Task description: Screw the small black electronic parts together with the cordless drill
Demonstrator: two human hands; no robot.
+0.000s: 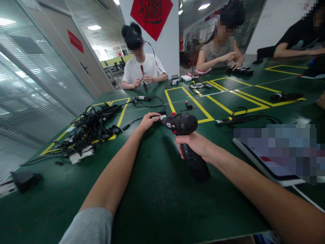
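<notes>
My right hand [195, 144] is wrapped round the grip of a black cordless drill [184, 124] with red trim, held above the green table [157, 189]. The drill's nose points left. My left hand [148, 121] is closed in a pinch at the drill's tip, on a small pale part [157, 117] that I cannot make out. A thin black cable [130, 122] runs left from near that hand across the table.
A heap of black cables and adapters [86, 130] lies at the left inside yellow tape lines [193, 100]. A tablet [271, 162] rests at the right. Three other people sit at the far side. A black adapter [24, 179] sits near the left edge.
</notes>
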